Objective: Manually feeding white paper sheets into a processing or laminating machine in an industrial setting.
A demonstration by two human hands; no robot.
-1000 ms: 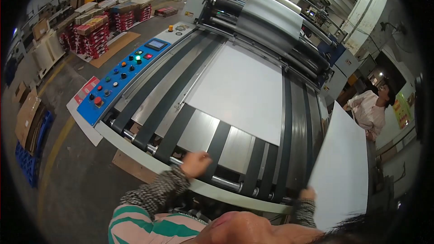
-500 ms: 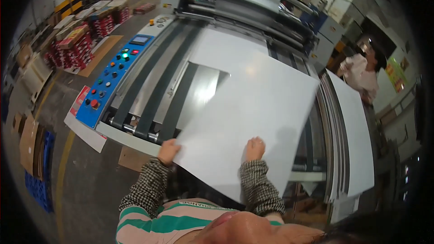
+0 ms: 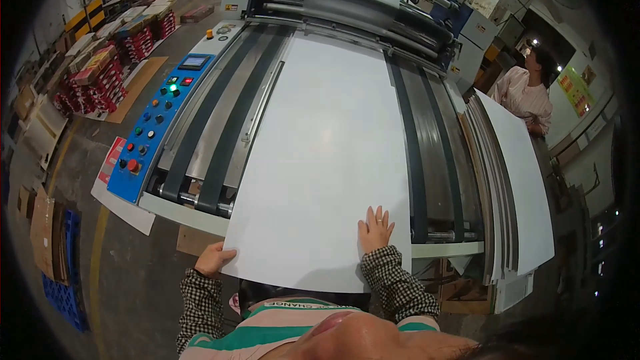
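Note:
A large white sheet (image 3: 313, 160) of paper or thin board lies lengthwise over the dark belts of a feed machine, its far end close to the rollers (image 3: 353, 7). My left hand (image 3: 213, 259) pinches the sheet's near left edge, thumb on top and fingers partly hidden. Spread fingers of my right hand (image 3: 377, 229) rest flat on the sheet, close to its right edge. The near edge of the sheet hangs just in front of my body. Checked sleeve covers show on both forearms.
A blue control panel (image 3: 157, 117) with buttons and a small screen runs along the machine's left side. To the right stands a stack of white sheets (image 3: 517, 180), with a person (image 3: 523, 90) behind it. Red-and-white stacks (image 3: 100, 77) and a blue pallet (image 3: 65, 300) are at left.
The white sheet has turned from a slant to lie in line with the belts, as one piece. My left hand has moved down and left; my right hand's fingers have spread out.

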